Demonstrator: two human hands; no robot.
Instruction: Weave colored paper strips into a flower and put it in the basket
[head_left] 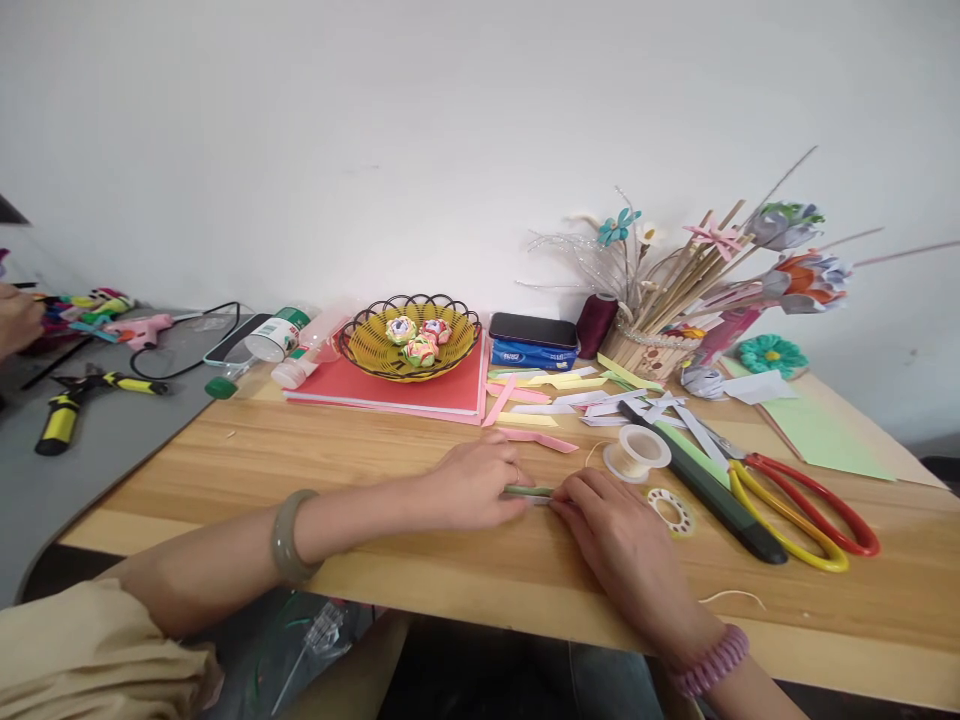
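Note:
A thin, folded green paper strip [531, 491] stretches between my two hands just above the wooden tabletop, with a pale edge showing beneath it. My left hand [476, 482] grips its left end, fingers closed. At the other end my right hand [616, 525] pinches the strip between thumb and fingers; the fingertips partly hide it. Just beyond my hands lies a folded pink paper strip [536, 438]. Close to my right hand are a spool of pale thread [637, 453] and a white ring with holes [670, 512].
Scissors [806, 505] and a dark green-handled cutter [709, 490] lie at right, near scattered paper strips [574, 392]. Behind stand a yellow basket [367, 350] with three paper balls and a pot [645, 350] of craft flowers. Pliers [64, 415] and another person's hand [16, 318] are far left.

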